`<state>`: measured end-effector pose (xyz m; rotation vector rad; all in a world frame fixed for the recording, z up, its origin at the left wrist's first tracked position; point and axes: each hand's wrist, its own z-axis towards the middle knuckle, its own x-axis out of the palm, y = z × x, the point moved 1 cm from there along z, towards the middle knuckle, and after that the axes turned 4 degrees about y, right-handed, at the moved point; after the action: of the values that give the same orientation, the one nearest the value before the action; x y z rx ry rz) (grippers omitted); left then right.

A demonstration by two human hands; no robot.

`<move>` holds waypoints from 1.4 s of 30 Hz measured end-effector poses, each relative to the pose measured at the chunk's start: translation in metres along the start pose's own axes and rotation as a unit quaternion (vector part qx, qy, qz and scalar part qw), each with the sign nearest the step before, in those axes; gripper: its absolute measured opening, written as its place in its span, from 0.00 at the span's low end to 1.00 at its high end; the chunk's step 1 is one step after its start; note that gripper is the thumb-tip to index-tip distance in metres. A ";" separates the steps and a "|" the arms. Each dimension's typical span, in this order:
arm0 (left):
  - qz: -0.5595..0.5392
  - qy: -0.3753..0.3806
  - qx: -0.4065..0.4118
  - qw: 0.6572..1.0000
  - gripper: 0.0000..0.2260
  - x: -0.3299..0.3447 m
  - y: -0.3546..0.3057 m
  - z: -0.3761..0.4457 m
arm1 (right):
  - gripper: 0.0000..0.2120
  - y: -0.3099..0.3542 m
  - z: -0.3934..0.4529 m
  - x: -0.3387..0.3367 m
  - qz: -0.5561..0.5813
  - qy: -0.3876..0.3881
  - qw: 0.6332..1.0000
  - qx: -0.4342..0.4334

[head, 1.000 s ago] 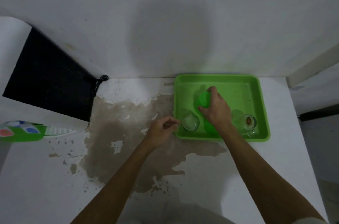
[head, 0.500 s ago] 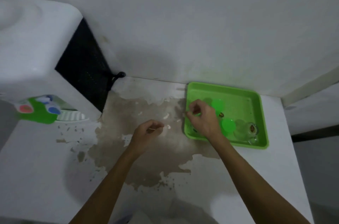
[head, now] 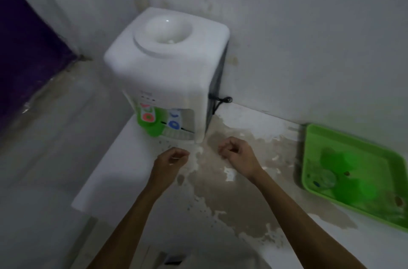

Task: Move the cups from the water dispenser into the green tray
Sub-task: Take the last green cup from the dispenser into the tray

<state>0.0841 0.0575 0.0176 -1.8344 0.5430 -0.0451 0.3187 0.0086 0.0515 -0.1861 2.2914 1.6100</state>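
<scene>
A white water dispenser (head: 167, 65) stands on the counter against the wall, with a green cup (head: 152, 124) under its taps on the drip grille. The green tray (head: 313, 136) lies at the right edge and holds blurred green cups (head: 353, 182) and a clear glass (head: 326, 178). My left hand (head: 171, 162) hovers just in front of the dispenser, fingers loosely curled and holding nothing. My right hand (head: 238, 154) is beside it to the right, fingers also curled and holding nothing. Both hands are apart from the cup and the tray.
The white counter (head: 220, 220) has a large brown patch of worn surface between dispenser and tray. A black cord (head: 223, 101) hangs at the dispenser's back right. The counter's left edge drops off near the dispenser. A dark purple surface (head: 24, 48) fills the far left.
My right hand has left the tray and moved left toward the dispenser. The view has swung left, so the whole dispenser shows and the tray sits at the right edge.
</scene>
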 end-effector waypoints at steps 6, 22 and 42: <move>0.029 -0.090 -0.006 0.995 0.08 -0.078 0.016 0.028 | 0.08 0.027 0.032 0.069 0.029 0.056 0.997 0.035; 0.100 -0.105 0.007 0.989 0.37 -0.106 0.016 0.112 | 0.06 0.041 0.064 0.121 0.023 0.073 0.994 0.084; -0.061 0.040 -0.066 0.995 0.22 -0.005 0.007 0.027 | 0.13 -0.015 0.002 0.071 0.232 -0.016 0.945 0.232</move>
<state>0.0850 0.0820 0.0034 -2.0009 0.4989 -0.1703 0.2565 0.0110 0.0133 0.5239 2.7447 1.1766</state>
